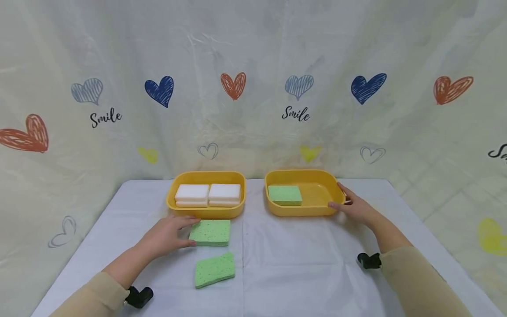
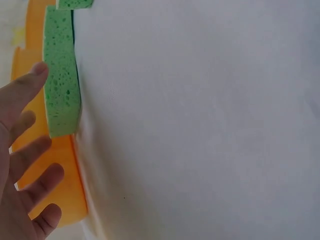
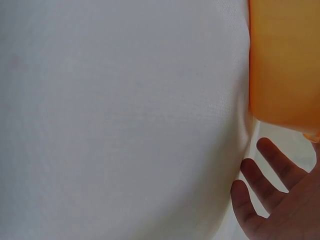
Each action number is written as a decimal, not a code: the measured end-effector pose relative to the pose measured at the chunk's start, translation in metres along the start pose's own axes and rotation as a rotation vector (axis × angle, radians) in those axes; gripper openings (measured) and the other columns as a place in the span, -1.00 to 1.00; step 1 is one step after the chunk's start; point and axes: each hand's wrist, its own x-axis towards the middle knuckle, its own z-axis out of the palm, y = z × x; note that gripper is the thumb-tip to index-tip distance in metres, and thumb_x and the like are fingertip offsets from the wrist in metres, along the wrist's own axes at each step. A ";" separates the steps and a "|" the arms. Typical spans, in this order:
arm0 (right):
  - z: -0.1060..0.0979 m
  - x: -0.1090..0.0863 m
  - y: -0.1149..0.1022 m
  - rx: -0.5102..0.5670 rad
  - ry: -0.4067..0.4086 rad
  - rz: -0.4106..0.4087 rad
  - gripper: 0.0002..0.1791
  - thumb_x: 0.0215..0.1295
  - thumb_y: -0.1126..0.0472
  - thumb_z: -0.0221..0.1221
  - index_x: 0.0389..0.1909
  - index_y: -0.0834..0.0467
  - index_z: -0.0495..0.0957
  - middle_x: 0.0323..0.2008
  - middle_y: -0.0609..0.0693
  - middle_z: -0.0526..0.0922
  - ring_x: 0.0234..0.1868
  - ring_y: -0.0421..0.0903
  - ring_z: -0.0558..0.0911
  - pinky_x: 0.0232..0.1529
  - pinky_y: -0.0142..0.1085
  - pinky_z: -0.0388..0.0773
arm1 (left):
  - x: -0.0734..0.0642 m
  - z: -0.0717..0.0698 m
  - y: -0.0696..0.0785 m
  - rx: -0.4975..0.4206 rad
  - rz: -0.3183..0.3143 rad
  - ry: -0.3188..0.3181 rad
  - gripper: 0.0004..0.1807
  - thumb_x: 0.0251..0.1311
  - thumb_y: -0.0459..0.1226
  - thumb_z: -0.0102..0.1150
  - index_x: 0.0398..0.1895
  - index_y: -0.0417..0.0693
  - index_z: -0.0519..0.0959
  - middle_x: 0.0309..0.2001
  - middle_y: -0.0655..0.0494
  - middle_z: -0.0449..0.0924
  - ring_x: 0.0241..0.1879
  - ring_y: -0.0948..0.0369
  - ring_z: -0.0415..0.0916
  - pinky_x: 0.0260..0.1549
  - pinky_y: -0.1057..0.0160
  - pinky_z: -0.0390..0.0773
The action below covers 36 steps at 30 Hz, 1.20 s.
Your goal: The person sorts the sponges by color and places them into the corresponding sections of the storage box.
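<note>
My left hand [image 1: 168, 235] is at the left edge of a green sponge [image 1: 210, 232], fingers spread and thumb tip against that edge. In the left wrist view the thumb overlaps the sponge's side, while the other fingers are loosely apart. A second green sponge [image 1: 214, 270] lies closer to me. At the right yellow container [image 1: 301, 211], my right hand [image 1: 358, 208] holds the right end between thumb and index finger. Its other fingers extend below the rim in the right wrist view. Inside that container, a green sponge [image 1: 284, 195] sits on the left side.
The left yellow container [image 1: 206, 212], just behind the nearer hand's sponge, holds white sponges [image 1: 224, 192] in two side-by-side stacks. A white cloth [image 1: 293, 264] covers the table. Behind stands a curtain [image 1: 261, 39] printed with hearts.
</note>
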 end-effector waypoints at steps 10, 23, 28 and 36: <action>0.000 -0.003 -0.003 0.004 -0.005 0.004 0.21 0.19 -0.47 0.13 0.59 -0.12 -0.41 0.37 0.44 0.15 0.24 0.38 0.29 0.21 0.38 0.26 | 0.005 0.002 -0.002 -0.021 -0.047 -0.079 -0.22 -0.05 0.14 0.48 0.31 0.24 0.52 0.30 0.07 0.48 0.30 -0.07 0.37 0.21 -0.17 0.39; 0.001 -0.001 -0.001 0.006 0.000 -0.003 0.20 0.20 -0.46 0.12 0.59 -0.12 -0.40 0.37 0.43 0.15 0.25 0.38 0.29 0.23 0.36 0.25 | 0.007 -0.004 -0.009 -0.011 0.046 -0.147 -0.29 0.01 0.09 0.47 0.30 0.26 0.54 0.30 0.10 0.48 0.31 -0.04 0.36 0.26 -0.17 0.33; 0.001 -0.002 0.000 0.023 -0.004 0.010 0.19 0.21 -0.45 0.13 0.59 -0.14 -0.42 0.38 0.42 0.14 0.26 0.38 0.28 0.23 0.37 0.25 | 0.008 -0.003 -0.010 -0.017 0.057 -0.159 -0.33 0.03 0.10 0.45 0.27 0.29 0.56 0.29 0.08 0.49 0.31 -0.06 0.35 0.26 -0.18 0.32; 0.000 -0.001 0.001 0.023 0.007 0.010 0.19 0.20 -0.46 0.13 0.59 -0.16 -0.40 0.38 0.41 0.16 0.27 0.37 0.28 0.24 0.36 0.25 | 0.002 -0.005 -0.010 -0.023 0.065 -0.077 -0.43 0.10 0.05 0.42 0.23 0.33 0.59 0.27 0.08 0.50 0.29 -0.06 0.36 0.24 -0.17 0.36</action>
